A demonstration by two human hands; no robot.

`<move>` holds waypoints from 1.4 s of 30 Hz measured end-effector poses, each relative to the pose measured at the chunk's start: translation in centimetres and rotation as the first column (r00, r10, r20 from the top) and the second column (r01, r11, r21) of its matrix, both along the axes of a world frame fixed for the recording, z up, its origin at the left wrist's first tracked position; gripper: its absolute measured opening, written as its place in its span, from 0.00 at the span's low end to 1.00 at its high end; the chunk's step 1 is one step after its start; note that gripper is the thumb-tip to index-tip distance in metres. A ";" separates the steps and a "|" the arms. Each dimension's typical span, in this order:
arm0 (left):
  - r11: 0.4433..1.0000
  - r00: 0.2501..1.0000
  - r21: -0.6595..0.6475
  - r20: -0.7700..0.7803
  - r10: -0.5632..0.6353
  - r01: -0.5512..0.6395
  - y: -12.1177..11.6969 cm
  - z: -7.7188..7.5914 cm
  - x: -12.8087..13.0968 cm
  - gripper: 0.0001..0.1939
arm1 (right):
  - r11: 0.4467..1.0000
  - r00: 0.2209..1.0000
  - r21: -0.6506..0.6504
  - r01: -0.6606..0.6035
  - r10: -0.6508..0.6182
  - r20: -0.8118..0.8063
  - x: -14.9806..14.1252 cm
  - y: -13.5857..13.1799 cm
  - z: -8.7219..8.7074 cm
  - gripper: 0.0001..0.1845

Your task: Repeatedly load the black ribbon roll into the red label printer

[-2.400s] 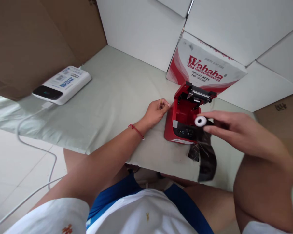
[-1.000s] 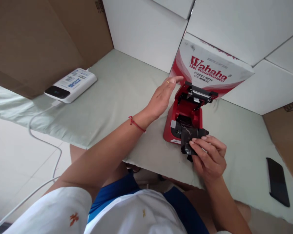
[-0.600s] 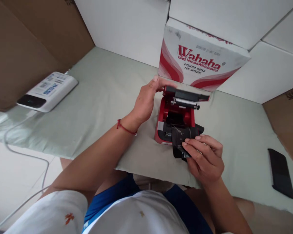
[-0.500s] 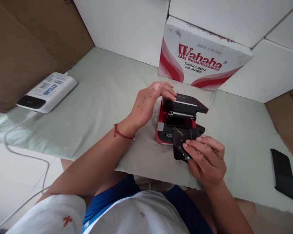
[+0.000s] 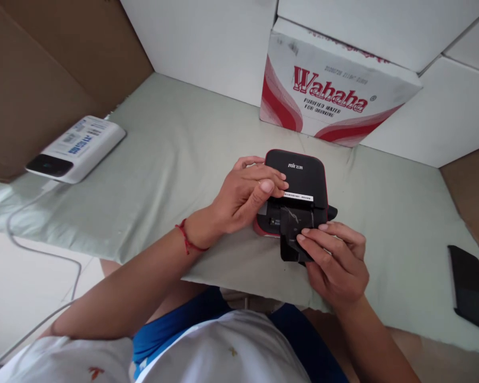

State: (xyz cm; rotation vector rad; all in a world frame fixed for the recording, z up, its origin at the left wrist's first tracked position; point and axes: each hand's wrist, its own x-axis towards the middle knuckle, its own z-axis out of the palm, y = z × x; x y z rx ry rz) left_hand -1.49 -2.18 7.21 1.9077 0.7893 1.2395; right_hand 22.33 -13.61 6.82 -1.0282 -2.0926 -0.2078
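Observation:
A small red printer with a black lid (image 5: pixel 303 178) sits on the pale green cloth of the table (image 5: pixel 175 154); its lid is down. My left hand (image 5: pixel 245 194) rests on the lid's left side, fingers pressed flat together across it. My right hand (image 5: pixel 335 263) pinches a strip of black wrapper (image 5: pixel 291 236) that sticks out of the printer's front slot. The white roll that went inside is hidden under the lid.
A Wahaha carton (image 5: pixel 331 98) stands right behind the printer, with white boxes around it. A white power bank (image 5: pixel 77 149) with a cable lies at far left. A black phone (image 5: pixel 469 287) lies at the right. Brown cardboard walls flank both sides.
My left hand swung the printer's lid from upright down to closed and now lies on it. My right hand stayed in front, holding the black strip.

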 end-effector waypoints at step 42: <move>0.781 0.814 -0.421 0.551 -0.185 0.462 3.3 -6.6 -0.1 0.64 | 0.958 0.966 -0.143 0.250 -0.257 -0.034 0.2 4.2 5.2 0.10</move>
